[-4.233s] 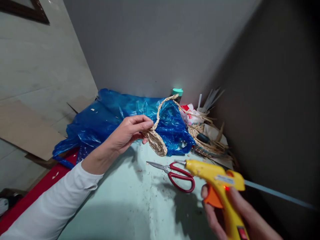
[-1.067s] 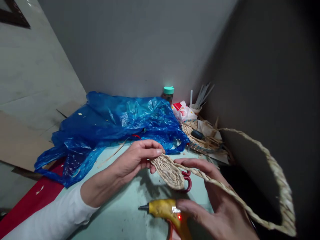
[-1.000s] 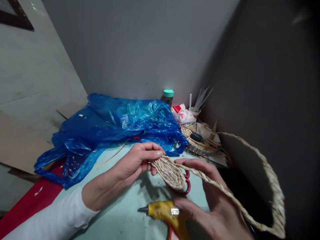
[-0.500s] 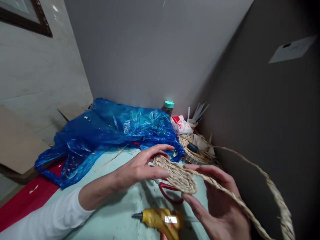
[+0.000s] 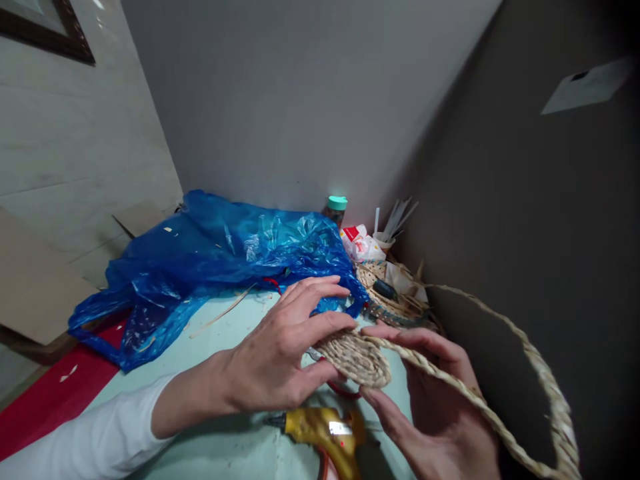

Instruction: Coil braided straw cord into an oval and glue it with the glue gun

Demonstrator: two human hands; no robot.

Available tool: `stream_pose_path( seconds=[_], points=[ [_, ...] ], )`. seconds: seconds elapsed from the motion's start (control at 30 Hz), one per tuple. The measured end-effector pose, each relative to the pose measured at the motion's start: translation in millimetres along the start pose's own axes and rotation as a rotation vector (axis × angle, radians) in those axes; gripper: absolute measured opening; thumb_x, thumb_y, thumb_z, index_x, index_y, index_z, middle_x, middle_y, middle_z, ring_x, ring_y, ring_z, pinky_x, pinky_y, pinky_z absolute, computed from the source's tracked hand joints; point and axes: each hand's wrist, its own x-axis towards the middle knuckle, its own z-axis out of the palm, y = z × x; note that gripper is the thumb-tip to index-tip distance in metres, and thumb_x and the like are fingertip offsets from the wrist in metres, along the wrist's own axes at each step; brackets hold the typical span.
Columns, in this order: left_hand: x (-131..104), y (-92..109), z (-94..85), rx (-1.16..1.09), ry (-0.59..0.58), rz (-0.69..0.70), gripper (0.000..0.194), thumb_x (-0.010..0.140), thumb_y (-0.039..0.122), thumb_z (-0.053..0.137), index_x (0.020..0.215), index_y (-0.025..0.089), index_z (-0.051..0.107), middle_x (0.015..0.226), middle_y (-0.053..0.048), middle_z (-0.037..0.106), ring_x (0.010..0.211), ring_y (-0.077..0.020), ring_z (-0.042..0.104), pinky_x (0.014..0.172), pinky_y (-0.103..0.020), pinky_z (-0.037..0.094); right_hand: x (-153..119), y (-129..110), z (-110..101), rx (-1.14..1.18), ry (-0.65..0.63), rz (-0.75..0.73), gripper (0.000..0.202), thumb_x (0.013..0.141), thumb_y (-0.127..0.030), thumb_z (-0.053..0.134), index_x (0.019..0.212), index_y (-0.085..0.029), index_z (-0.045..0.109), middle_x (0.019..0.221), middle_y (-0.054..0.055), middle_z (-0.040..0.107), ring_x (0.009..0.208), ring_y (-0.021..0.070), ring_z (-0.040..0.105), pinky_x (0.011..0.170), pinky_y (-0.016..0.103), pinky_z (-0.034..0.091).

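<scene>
Fingers of your left hand [image 5: 280,350] and right hand [image 5: 445,410] grasped coiled braid [image 5: 359,360], glue gun [image 5: 320,428] lay on table [image 5: 225,453].

The pale green table [image 5: 200,443] is covered at the far left by a crumpled blue plastic bag [image 5: 235,233], spread over the left edge. Toward the far right corner are set a green-lidded jar [image 5: 336,209], a red-and-white packet [image 5: 363,245], a cup of sticks [image 5: 385,242] and a woven basket [image 5: 395,318]. Nearer the middle, a straw strand [image 5: 225,311] is laid; red-handled scissors [image 5: 345,392] are partly hidden. Toward the near edge, a yellow glue gun [image 5: 320,431] is placed.
</scene>
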Motion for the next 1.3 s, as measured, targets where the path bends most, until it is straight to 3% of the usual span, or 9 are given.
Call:
stream_pose_path(
  seconds=[0.27,0.4,0.63,0.8,0.93,1.3],
  points=[
    [1,0,1.5,0.025,0.071,0.162,0.037,0.074,0.011,0.064,0.111,0.012,0.059,0.115,-0.017,0.069,0.132,-0.0315,0.055,0.114,-0.055,0.040,-4,1,-1,0.036,-0.019,-0.017,0.049,0.088,-0.015,0.075,0.126,-0.032,0.048,0.124,0.005,0.063,0.117,0.0180,0.063,0.103,0.027,0.053],
    [0,-4,5.0,0.006,0.034,0.158,0.041,0.075,0.013,0.064,0.115,0.013,0.056,0.121,-0.019,0.068,0.134,-0.0325,0.054,0.114,-0.057,0.040,-3,2,-2,0.033,-0.020,-0.024,0.048,0.089,-0.015,0.075,0.125,-0.032,0.049,0.123,0.003,0.061,0.122,0.0155,0.059,0.109,0.025,0.047],
    [-1,-12,6.7,0.002,-0.064,0.097,0.048,0.081,0.022,0.066,0.128,0.014,0.058,0.133,-0.021,0.063,0.135,-0.0366,0.052,0.114,-0.065,0.034,3,1,3,0.108,0.010,-0.028,0.047,0.087,-0.010,0.074,0.122,-0.030,0.051,0.121,0.002,0.061,0.120,0.0143,0.060,0.108,0.022,0.048],
    [0,-12,8.1,-0.072,-0.031,0.108,0.040,0.076,0.015,0.067,0.115,0.010,0.062,0.115,-0.017,0.072,0.125,-0.0317,0.061,0.110,-0.053,0.044,4,1,0,0.069,-0.037,0.003,0.046,0.089,-0.015,0.074,0.125,-0.030,0.049,0.124,0.005,0.057,0.118,0.0185,0.059,0.105,0.030,0.052],
    [0,-12,9.7,-0.089,-0.033,0.083,0.035,0.072,0.012,0.064,0.108,0.010,0.063,0.105,-0.016,0.074,0.121,-0.0301,0.063,0.107,-0.050,0.047,4,4,-3,-0.059,-0.099,0.019,0.044,0.091,-0.019,0.070,0.128,-0.029,0.048,0.125,0.008,0.055,0.119,0.0243,0.057,0.104,0.039,0.052],
    [1,-4,9.2,-0.131,-0.005,0.080,0.037,0.069,0.007,0.062,0.105,0.006,0.068,0.102,-0.014,0.077,0.118,-0.0268,0.067,0.112,-0.046,0.043,3,-1,0,-0.089,-0.072,-0.004,0.047,0.086,-0.015,0.069,0.125,-0.031,0.049,0.119,0.004,0.056,0.117,0.0201,0.057,0.105,0.030,0.050]
  ],
)
